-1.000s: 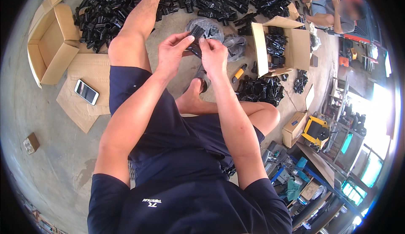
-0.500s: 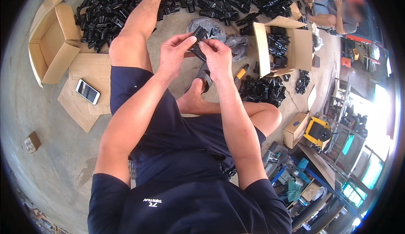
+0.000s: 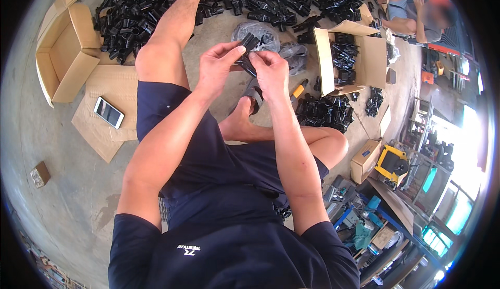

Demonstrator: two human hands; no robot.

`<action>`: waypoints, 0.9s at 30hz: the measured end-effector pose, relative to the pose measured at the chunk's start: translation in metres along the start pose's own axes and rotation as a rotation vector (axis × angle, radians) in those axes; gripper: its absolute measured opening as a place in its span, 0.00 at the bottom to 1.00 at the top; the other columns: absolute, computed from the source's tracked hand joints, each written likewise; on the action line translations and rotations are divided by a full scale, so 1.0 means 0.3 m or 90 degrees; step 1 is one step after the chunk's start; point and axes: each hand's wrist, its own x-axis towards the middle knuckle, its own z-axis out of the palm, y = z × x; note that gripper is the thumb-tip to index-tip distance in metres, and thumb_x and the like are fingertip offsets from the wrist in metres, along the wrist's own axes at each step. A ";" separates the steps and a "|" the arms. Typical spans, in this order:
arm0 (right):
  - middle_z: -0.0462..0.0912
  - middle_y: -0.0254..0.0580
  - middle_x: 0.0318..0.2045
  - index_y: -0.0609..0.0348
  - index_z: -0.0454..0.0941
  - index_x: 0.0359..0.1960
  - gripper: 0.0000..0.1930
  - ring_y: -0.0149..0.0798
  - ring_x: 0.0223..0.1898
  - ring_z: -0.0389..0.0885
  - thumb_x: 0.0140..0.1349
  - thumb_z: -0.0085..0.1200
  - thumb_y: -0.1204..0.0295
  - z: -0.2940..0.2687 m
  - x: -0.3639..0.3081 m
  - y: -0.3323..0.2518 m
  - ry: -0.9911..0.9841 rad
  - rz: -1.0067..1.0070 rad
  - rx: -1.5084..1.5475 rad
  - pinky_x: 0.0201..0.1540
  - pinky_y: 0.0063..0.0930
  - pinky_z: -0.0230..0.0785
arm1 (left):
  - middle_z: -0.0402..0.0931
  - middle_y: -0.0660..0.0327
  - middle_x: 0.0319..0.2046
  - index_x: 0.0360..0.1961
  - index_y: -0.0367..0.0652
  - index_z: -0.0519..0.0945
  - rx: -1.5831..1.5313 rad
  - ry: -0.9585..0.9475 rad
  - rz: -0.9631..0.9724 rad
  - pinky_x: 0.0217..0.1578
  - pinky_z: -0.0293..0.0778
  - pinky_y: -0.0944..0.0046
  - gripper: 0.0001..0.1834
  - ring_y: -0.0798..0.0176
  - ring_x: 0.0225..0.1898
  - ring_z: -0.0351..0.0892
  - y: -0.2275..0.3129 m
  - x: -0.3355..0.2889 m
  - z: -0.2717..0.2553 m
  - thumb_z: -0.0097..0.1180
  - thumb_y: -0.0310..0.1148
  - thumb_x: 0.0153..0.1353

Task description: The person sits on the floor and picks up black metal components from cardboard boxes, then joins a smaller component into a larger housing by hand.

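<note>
Over the concrete floor (image 3: 67,148), the left hand (image 3: 214,70) and right hand (image 3: 272,75) pinch one black part (image 3: 251,40). If either thumb slips, I reckon it could drop by the plastic bag (image 3: 270,38) or bounce into the loose pile (image 3: 325,114) at the near edge of the open carton (image 3: 324,62).

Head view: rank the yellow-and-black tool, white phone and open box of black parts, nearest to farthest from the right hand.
1. Yellow-and-black tool: just right of the right hand.
2. Open box: farther right.
3. White phone: far left, on cardboard.
</note>
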 end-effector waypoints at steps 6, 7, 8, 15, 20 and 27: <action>0.83 0.48 0.37 0.69 0.85 0.36 0.13 0.40 0.36 0.83 0.61 0.64 0.68 0.017 0.012 0.019 0.054 0.009 -0.067 0.41 0.30 0.74 | 0.86 0.56 0.40 0.49 0.33 0.83 0.000 0.001 -0.011 0.37 0.86 0.64 0.15 0.66 0.37 0.86 0.005 -0.002 0.007 0.65 0.29 0.64; 0.83 0.48 0.37 0.69 0.85 0.36 0.13 0.40 0.36 0.83 0.61 0.64 0.68 0.017 0.008 0.013 0.051 0.002 -0.080 0.41 0.30 0.74 | 0.86 0.56 0.40 0.49 0.32 0.83 0.004 0.001 -0.011 0.37 0.86 0.64 0.15 0.66 0.37 0.86 0.006 -0.003 0.005 0.65 0.29 0.64; 0.83 0.47 0.36 0.69 0.85 0.36 0.13 0.40 0.36 0.83 0.61 0.64 0.68 0.016 0.000 0.006 0.049 -0.004 -0.092 0.40 0.30 0.74 | 0.86 0.56 0.40 0.49 0.32 0.83 0.008 0.002 -0.011 0.37 0.86 0.64 0.15 0.66 0.37 0.86 0.007 -0.004 0.002 0.65 0.29 0.64; 0.86 0.41 0.31 0.68 0.85 0.36 0.11 0.30 0.31 0.81 0.61 0.66 0.70 -0.001 -0.002 0.009 -0.009 0.050 0.110 0.36 0.24 0.73 | 0.86 0.56 0.40 0.49 0.32 0.83 0.011 -0.001 0.005 0.38 0.85 0.64 0.15 0.66 0.38 0.86 0.010 -0.010 0.009 0.66 0.30 0.64; 0.86 0.39 0.30 0.68 0.86 0.37 0.11 0.27 0.30 0.80 0.61 0.67 0.70 -0.017 0.007 0.023 -0.024 0.062 0.157 0.35 0.23 0.73 | 0.86 0.56 0.40 0.49 0.33 0.83 0.021 -0.010 0.010 0.38 0.85 0.64 0.15 0.67 0.38 0.86 0.006 -0.010 0.007 0.66 0.29 0.64; 0.84 0.43 0.35 0.68 0.86 0.39 0.12 0.32 0.35 0.82 0.61 0.66 0.69 -0.022 -0.012 0.010 0.025 -0.060 -0.143 0.39 0.28 0.74 | 0.86 0.57 0.39 0.49 0.33 0.83 0.029 -0.025 -0.003 0.37 0.85 0.65 0.16 0.67 0.38 0.86 0.012 -0.011 0.003 0.67 0.30 0.63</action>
